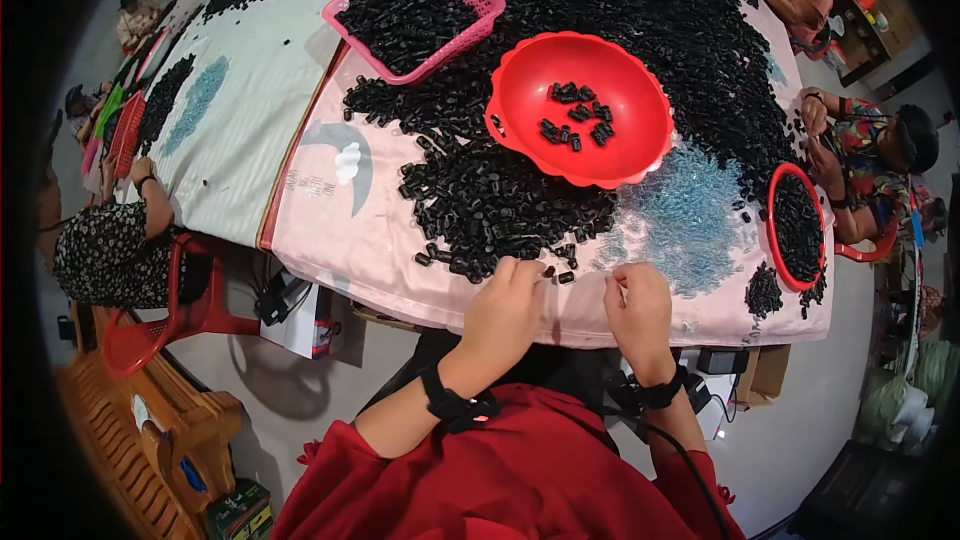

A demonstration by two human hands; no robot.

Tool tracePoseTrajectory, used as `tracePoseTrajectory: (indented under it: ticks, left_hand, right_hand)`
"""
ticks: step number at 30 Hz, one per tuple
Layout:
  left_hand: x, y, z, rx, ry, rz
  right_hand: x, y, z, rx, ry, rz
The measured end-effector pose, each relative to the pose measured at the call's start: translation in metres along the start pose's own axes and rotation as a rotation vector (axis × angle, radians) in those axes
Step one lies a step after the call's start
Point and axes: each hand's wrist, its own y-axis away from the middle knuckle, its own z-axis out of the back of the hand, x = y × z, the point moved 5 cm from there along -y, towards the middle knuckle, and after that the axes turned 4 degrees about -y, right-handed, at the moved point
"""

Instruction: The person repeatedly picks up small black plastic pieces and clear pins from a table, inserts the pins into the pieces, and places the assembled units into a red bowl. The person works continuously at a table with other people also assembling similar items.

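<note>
At the near edge of the pink-covered table, my left hand (507, 312) is closed in a pinch, with a small dark plastic piece (549, 271) at its fingertips. My right hand (641, 315) is a short way to the right, thumb and fingers pressed together; whatever they hold is too small to make out. Beyond my left hand spreads a heap of small black plastic pieces (490, 205). A loose black piece (567, 278) lies between the hands. Small clear bluish pieces (690, 215) are piled beyond my right hand. Farther back, a red bowl (625, 90) holds several black pieces.
A pink basket (487, 15) full of black pieces stands at the back left. A red-rimmed basket (773, 230) with more is at the right edge. People (905, 140) sit around the tables. Left of me stand a red chair (150, 335) and a wooden bench (120, 430).
</note>
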Motion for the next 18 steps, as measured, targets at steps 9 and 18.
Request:
tracePoseTrajectory:
  ticks: [9,18]
  left_hand:
    - [-0.016,-0.010,-0.017,0.062,-0.107,-0.129]
    - [-0.016,-0.005,-0.012,0.265,0.348,0.083]
  right_hand:
    - [-0.002,0.007,-0.001,0.007,-0.106,-0.171]
    - [0.005,0.013,0.012,-0.040,-0.288,-0.201]
